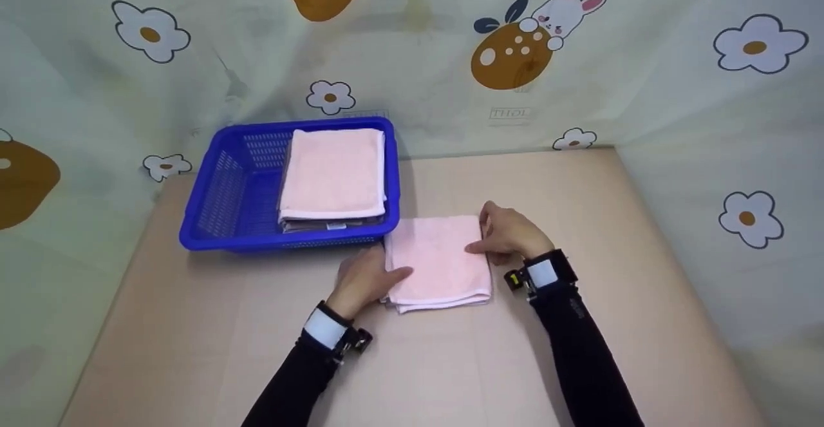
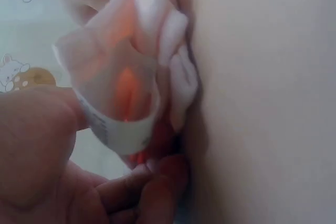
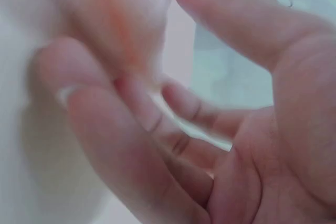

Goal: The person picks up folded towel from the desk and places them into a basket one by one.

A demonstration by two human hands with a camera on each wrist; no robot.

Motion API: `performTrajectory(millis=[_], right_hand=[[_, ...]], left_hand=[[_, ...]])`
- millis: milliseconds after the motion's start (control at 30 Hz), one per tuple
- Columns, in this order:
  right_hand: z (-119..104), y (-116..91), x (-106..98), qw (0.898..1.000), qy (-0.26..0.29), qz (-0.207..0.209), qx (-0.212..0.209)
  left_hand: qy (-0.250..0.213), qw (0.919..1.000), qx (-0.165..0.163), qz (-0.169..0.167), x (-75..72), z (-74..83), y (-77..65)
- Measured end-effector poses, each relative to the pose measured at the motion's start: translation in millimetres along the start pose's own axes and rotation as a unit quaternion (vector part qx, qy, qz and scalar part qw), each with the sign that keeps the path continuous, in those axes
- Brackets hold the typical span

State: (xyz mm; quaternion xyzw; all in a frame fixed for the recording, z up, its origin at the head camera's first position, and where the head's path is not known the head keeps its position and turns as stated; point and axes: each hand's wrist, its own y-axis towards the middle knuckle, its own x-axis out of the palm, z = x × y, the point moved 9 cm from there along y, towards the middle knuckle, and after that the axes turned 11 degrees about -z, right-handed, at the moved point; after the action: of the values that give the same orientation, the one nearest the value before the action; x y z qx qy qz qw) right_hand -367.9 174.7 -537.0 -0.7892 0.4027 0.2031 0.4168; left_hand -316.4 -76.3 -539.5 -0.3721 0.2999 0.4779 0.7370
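Note:
A folded pink towel (image 1: 441, 263) with white edging lies flat on the table, just right of a blue basket. My left hand (image 1: 367, 280) grips its left edge, thumb on top and fingers beneath. The left wrist view shows the towel's folded layers (image 2: 176, 66) and a white label (image 2: 123, 136) close to that hand. At the opposite edge my right hand (image 1: 515, 234) holds the towel with its thumb on the upper face. Its curled fingers (image 3: 115, 135) meet the side of the towel in the right wrist view, which is partly blurred.
The blue basket (image 1: 235, 245) stands at the back left of the table (image 1: 579, 201). Inside its right half rests a stack of folded cloths, a pink towel (image 1: 335, 172) on top and greyish ones below. A patterned curtain (image 1: 418, 53) surrounds the table at the back and sides.

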Motion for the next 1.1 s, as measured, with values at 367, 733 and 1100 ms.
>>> performTrajectory(millis=[367,733,1100], right_hand=[[3.5,13.7,14.1,0.997,0.057,-0.050,-0.008],[7.3,9.2,7.8,0.983,0.126,-0.094,-0.096],[19.2,-1.2,-5.7,0.970,0.168,-0.117,-0.133]], left_hand=[[-0.050,0.9950,0.086,0.010,1.0,6.9,3.7],[-0.176,0.9706,0.164,0.012,8.8,24.0,3.8],[-0.371,0.9284,-0.003,-0.008,30.4,2.1,3.8]])
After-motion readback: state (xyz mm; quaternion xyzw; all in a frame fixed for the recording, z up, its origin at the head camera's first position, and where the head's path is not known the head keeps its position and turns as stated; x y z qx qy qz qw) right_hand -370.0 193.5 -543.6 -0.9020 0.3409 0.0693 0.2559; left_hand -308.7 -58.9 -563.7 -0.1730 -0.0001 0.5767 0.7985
